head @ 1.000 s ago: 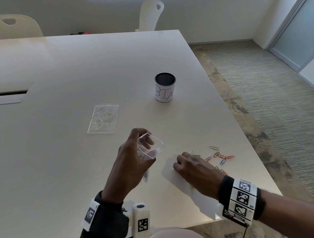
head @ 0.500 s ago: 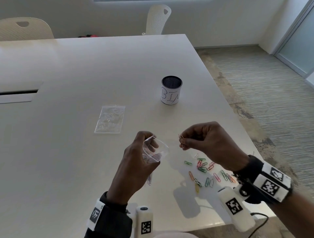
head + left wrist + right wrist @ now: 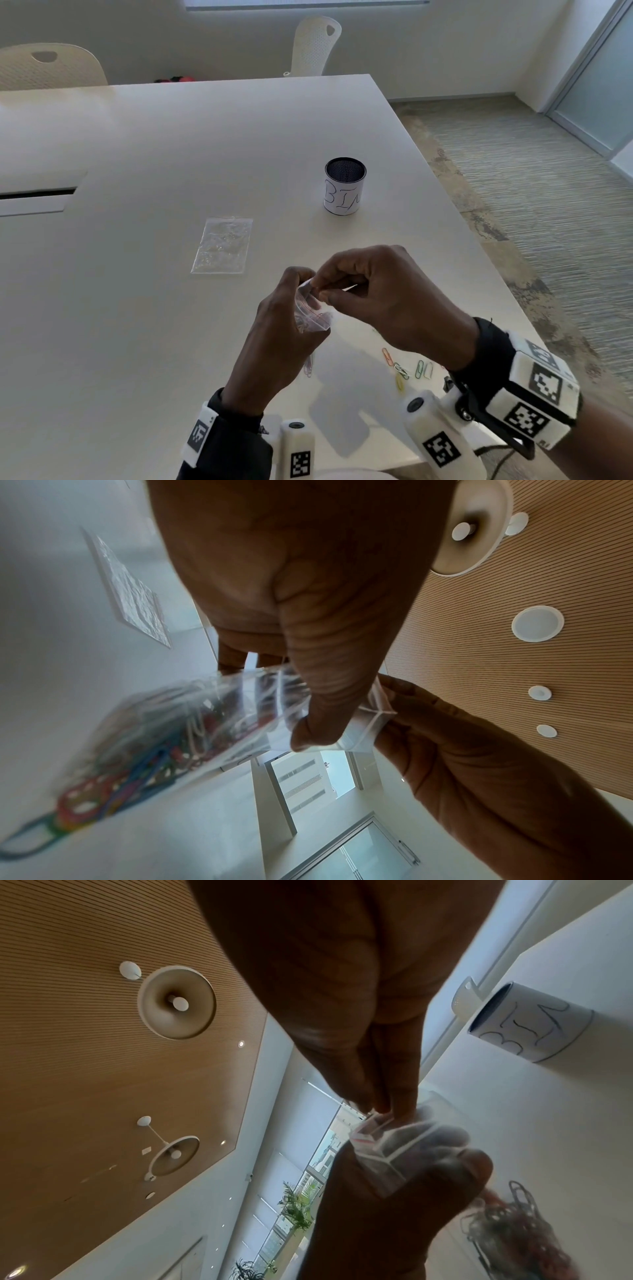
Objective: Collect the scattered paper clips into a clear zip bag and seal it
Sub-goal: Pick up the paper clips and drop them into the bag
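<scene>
Midway through collecting. Small clear plastic zip bag (image 3: 313,313) held up above the near part of the white counter (image 3: 171,154), pinched in the left hand (image 3: 274,346), mouth gaping and not sealed, with a bunch of coloured wire paper clips (image 3: 113,785) already lying in its bottom. Right hand (image 3: 383,301) at the bag's mouth, fingertips (image 3: 399,1110) pressed together as if feeding in another clip; the clip itself too hidden to confirm. Still loose by the near right edge of the counter: a handful of coloured paper clips (image 3: 407,370), partly hidden behind the right wrist. Left to do, by the look of it: gathering those, then pressing the zip closed.
</scene>
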The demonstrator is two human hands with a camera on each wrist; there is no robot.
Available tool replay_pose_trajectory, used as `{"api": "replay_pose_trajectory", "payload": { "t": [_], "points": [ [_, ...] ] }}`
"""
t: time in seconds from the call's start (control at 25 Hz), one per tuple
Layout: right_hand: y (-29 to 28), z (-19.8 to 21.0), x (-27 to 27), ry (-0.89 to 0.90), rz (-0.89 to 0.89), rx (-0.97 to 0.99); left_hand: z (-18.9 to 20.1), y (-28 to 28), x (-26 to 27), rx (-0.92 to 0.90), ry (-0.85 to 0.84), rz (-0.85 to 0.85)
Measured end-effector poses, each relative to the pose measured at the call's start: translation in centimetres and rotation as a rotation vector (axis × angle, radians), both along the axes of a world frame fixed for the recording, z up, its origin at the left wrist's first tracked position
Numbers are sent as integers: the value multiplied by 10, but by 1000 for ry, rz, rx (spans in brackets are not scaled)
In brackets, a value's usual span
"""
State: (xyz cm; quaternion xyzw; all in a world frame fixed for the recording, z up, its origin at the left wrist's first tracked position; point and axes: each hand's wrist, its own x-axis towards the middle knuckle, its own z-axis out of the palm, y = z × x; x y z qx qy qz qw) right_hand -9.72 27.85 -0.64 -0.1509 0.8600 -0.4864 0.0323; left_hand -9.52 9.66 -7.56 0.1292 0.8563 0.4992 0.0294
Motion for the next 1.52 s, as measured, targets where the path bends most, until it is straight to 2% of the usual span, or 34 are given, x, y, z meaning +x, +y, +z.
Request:
{"api": "replay_pose_trajectory", "payload": {
  "t": [0.24,0.36,0.56,0.68,0.76,0.84,0.96,1.2,1.28,1.4,1.52],
  "points": [
    [30,12,-2,114,-163,47,-2,5,0,27,26,-27],
    [77,-1,-1,97,-284,203,-1,8,0,41,3,-31],
    [156,-49,28,-235,-279,586,-1,17,1,44,-6,-46],
    [174,-66,46,-448,-226,817,-1,26,2,36,-11,-59],
    [175,-76,53,-536,-201,890,-1,31,2,31,-13,-75],
    [175,-88,53,-539,-220,835,0,36,1,21,-17,-88],
    [167,-101,45,-452,-267,686,1,41,1,5,-18,-100],
    [151,-108,31,-302,-173,461,-1,44,2,-17,5,-101],
    [151,-99,28,-273,-157,507,-2,45,2,-19,8,-89],
    [151,-93,29,-288,-66,748,-3,48,3,-23,10,-73],
    [141,-99,35,-285,26,756,-3,53,4,-25,0,-63]
  ]
}}
